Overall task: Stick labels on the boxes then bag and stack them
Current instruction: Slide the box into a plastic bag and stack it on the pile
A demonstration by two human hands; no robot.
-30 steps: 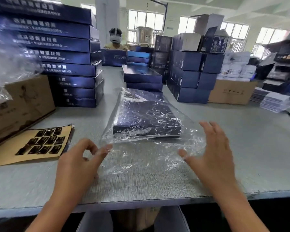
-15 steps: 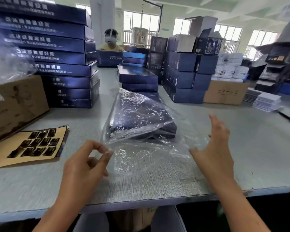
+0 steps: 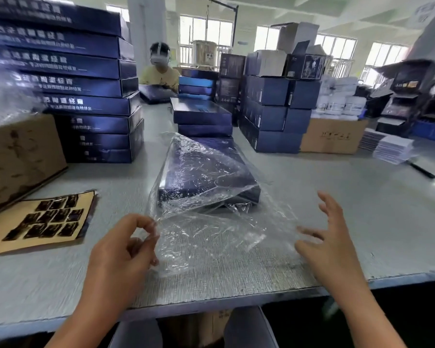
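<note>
Blue box (image 3: 207,177) lay inside a clear bag (image 3: 211,237) just beyond both hands, near the front edge of the bench (image 3: 362,209), its long axis running away from the person. Nearest, the left hand (image 3: 121,249) pinched the bag's open mouth between thumb and fingertips. The right hand (image 3: 329,242), fingers spread and gripping nothing, hovered at the film's right side. A label sheet (image 3: 40,222) sat to the left. Farther off, stacked boxes (image 3: 86,101) rose toward the far left corner.
</note>
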